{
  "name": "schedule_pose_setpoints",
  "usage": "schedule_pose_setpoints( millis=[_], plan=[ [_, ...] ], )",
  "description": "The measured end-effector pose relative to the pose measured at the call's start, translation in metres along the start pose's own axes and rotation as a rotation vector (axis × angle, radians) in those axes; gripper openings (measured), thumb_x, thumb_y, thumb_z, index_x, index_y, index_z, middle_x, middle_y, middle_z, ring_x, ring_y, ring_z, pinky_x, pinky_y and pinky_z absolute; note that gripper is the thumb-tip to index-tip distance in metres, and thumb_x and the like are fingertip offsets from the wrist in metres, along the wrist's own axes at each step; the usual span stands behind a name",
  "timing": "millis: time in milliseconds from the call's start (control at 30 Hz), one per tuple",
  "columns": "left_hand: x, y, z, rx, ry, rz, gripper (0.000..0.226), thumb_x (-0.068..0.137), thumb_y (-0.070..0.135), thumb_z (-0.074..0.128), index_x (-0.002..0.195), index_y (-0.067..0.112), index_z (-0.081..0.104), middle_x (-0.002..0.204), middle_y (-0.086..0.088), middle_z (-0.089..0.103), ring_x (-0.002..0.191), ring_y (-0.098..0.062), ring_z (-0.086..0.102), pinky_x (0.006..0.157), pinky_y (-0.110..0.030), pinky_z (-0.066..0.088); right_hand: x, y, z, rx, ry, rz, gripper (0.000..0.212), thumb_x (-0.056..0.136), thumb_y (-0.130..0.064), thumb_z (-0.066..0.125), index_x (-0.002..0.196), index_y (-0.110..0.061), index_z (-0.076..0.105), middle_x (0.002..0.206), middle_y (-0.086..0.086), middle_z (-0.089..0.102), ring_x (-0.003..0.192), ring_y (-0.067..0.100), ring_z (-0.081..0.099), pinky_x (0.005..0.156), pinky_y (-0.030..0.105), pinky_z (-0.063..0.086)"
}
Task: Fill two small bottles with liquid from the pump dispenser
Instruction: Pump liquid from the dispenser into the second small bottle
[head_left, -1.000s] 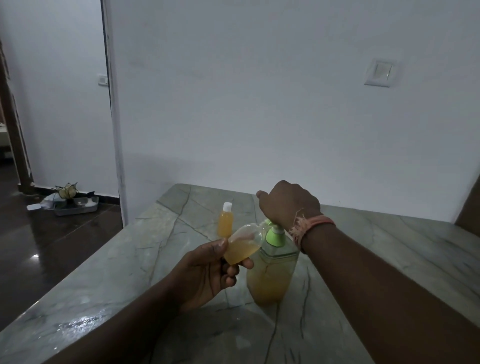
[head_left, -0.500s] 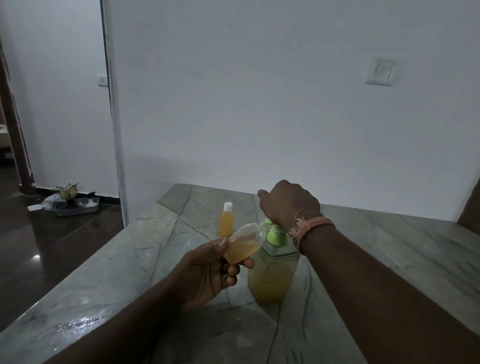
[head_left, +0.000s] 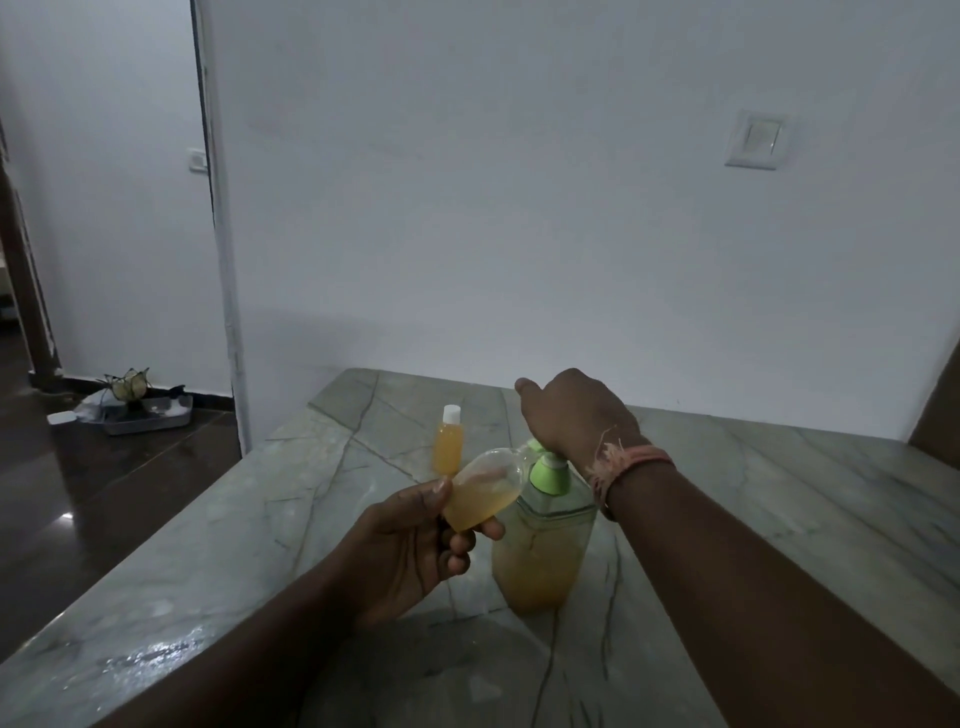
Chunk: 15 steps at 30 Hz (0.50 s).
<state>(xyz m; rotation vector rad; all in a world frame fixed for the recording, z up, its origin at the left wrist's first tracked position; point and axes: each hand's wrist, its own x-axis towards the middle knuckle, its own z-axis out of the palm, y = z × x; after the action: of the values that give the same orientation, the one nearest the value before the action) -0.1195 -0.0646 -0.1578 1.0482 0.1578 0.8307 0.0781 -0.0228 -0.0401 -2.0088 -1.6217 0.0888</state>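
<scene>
Pump dispenser (head_left: 540, 551), approx. half amber liq., right hand (head_left: 571, 415) pressing its top; left hand (head_left: 410, 540) pinching tilted open bottle (head_left: 483, 491), part-filled; capped bottle (head_left: 449, 440), full, on desk (head_left: 218, 561).

Home interior: veined stone counter (head_left: 779, 493), plain white wall, light switch (head_left: 757, 139), doorway, dark tiled floor (head_left: 104, 493).

Grey-green veined stone table (head_left: 779, 499), polished, w/ dark crack-like lines; wet glare near its left front edge. Standing on it: clear square plastic pump dispenser w/ green head (head_left: 540, 551), part-filled w/ orange-yellow liquid, centre; small white-capped bottle of orange liquid (head_left: 449, 440), upright, behind and left of dispenser, apart from it.
</scene>
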Motion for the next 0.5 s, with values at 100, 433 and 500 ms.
schedule_pose_setpoints(
  millis=[100,433,500],
  plan=[
    [0.000,-0.001,-0.002,-0.013,-0.016,-0.005,0.056,0.089,0.032,0.074,0.132,0.001,0.059,0.103,-0.027,0.065,0.069,-0.016,0.062,0.065,-0.027,0.057,-0.002,0.003,0.004,0.021,-0.019,0.021,0.039,0.086,-0.051,0.043,0.068,-0.017,0.052,0.082,0.007,0.064,0.077,0.027,0.060,0.072,0.035,0.048],
    [0.000,-0.002,0.001,0.014,0.019,0.010,0.074,0.085,0.035,0.076,0.139,-0.002,0.043,0.103,-0.026,0.066,0.068,-0.016,0.062,0.064,-0.027,0.057,-0.003,-0.005,-0.006,-0.124,0.066,-0.106,0.038,0.086,-0.049,0.045,0.064,-0.018,0.050,0.067,-0.001,0.054,0.062,0.020,0.052,0.062,0.030,0.039],
    [0.001,-0.001,-0.001,0.022,0.016,0.012,0.073,0.087,0.035,0.075,0.140,-0.002,0.041,0.103,-0.026,0.067,0.068,-0.015,0.062,0.064,-0.027,0.057,-0.002,-0.001,-0.001,-0.050,0.058,-0.059,0.038,0.086,-0.049,0.046,0.065,-0.018,0.051,0.069,0.001,0.056,0.066,0.023,0.055,0.064,0.031,0.041]
  ],
)
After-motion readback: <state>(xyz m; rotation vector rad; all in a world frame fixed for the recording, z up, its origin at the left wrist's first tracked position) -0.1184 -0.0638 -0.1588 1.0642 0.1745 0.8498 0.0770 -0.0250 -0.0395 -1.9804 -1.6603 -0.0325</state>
